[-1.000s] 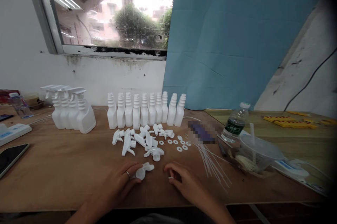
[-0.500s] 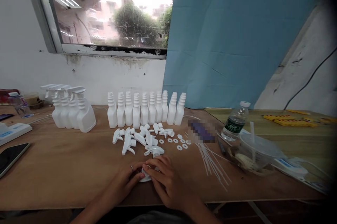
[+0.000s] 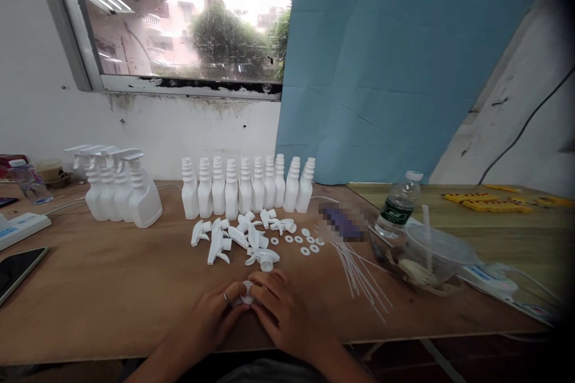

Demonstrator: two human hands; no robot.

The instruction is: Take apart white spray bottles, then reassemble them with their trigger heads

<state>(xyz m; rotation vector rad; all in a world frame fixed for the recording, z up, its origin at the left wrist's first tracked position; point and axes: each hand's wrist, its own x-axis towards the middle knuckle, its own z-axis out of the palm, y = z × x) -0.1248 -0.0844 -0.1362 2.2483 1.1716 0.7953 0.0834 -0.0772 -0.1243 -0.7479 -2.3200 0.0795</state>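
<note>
Between my two hands, just above the front of the brown table, is a white spray trigger head (image 3: pixel 247 294), its round collar facing up. My left hand (image 3: pixel 220 305) grips it from the left with fingers curled, a ring on one finger. My right hand (image 3: pixel 279 306) closes on it from the right, hiding most of its body. Beyond my fingers lies a pile of loose white trigger heads (image 3: pixel 257 241). Flat white ring washers (image 3: pixel 298 240) are scattered to the right of the pile. Thin white tubes (image 3: pixel 359 275) lie fanned out further right.
A row of white bottles without heads (image 3: pixel 245 188) stands behind the pile. Bottles with spray heads (image 3: pixel 123 191) stand at left, a phone (image 3: pixel 20 272) nearer. On the right are a water bottle (image 3: pixel 399 206) and a plastic bowl (image 3: pixel 442 248) with a straw.
The trigger head between my hands has turned so its round collar shows facing up. My fingers have shifted around it, and the whole view has moved slightly.
</note>
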